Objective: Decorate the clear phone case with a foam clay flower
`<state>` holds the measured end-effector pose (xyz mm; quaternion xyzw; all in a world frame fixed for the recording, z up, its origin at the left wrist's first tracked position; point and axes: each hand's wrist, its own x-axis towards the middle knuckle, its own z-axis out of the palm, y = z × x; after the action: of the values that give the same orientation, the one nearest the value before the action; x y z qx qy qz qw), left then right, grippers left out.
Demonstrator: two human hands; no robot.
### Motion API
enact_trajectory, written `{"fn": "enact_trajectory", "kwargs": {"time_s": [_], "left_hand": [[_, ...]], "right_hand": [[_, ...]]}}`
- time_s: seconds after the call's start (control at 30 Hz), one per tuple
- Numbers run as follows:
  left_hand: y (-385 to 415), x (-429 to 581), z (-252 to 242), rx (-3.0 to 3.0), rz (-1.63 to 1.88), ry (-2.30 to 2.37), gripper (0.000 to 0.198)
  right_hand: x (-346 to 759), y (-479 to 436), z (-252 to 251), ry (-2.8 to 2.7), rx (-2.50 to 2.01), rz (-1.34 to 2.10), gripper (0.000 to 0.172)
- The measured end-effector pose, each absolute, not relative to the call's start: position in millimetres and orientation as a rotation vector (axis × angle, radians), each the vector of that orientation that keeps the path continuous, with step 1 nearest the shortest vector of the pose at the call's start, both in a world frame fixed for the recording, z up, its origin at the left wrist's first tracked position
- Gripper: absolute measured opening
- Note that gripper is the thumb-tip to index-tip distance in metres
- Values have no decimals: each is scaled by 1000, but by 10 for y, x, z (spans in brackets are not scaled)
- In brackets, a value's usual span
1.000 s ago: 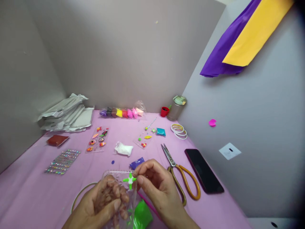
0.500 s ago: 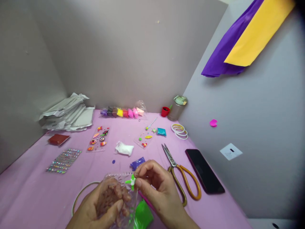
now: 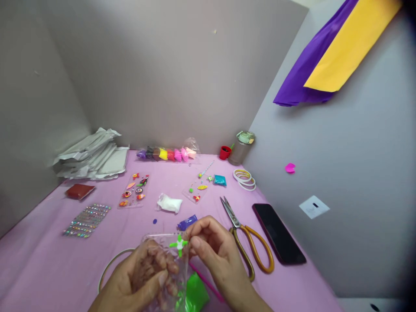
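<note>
My left hand curls around a clear plastic case from below, holding it upright. A small green clay flower with a pale centre sits on the case. My right hand is just right of the flower, its thumb and fingertips drawn close together. Anything small between them is hidden. A bright green clay packet lies under the case, partly covered by it. A pink stick runs out from behind the case.
A purple clay tube lies just beyond my hands. Gold-handled scissors and a black phone lie right. Further back are a white clay bag, sticker sheets, a rhinestone sheet, and a row of coloured clay.
My right fingertips have drawn back slightly to the right of the green flower, leaving more of it in view. The case and my left hand have shifted only a little.
</note>
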<state>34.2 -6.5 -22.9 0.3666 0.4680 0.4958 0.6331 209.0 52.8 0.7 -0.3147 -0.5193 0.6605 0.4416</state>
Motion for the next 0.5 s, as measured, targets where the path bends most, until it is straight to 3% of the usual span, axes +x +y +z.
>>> {"fn": "enact_trajectory", "kwargs": {"time_s": [0.17,0.5], "left_hand": [[-16,272,-300,788,1170,995,29],[43,136,-96,938,1110,941,29]], "right_hand": [[2004,503,-26,-1223,-788,1777,36],[2045,540,-63,-1437,-898,1680,21]]}}
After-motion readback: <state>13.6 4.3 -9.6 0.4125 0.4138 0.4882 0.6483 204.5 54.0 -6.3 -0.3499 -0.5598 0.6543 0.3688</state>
